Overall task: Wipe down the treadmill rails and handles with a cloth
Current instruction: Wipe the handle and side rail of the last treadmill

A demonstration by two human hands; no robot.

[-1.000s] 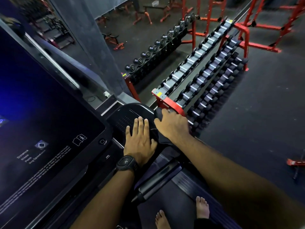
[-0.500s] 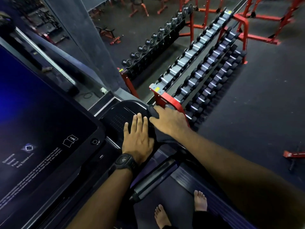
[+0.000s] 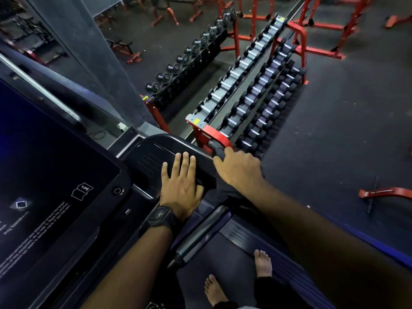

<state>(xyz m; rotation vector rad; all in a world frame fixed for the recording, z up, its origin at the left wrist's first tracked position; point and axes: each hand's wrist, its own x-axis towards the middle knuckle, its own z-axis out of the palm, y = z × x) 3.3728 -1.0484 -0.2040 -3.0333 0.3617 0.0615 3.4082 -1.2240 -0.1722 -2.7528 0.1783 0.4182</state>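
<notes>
**Cloth at console wing's outer edge**

My right hand (image 3: 238,168) grips the dark cloth (image 3: 217,150) on the console wing (image 3: 153,152) edge. My left hand (image 3: 180,186) lies flat beside it, fingers straight. The red rack (image 3: 214,137) holds dumbbells (image 3: 252,101). Versus 1 s ago, my hands are slightly further apart.

Treadmill's black side console (image 3: 153,152) is carrying everything here: left hand (image 3: 181,188) flat on top, dark cloth (image 3: 217,150) over its right edge, gripped by the right hand (image 3: 239,169). Both bare feet (image 3: 263,263) on the belt (image 3: 194,284).

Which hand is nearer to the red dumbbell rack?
Right. The right hand, gripping a dark cloth, is at the console edge facing the dumbbell rack; the left hand lies flat farther inward.
</notes>
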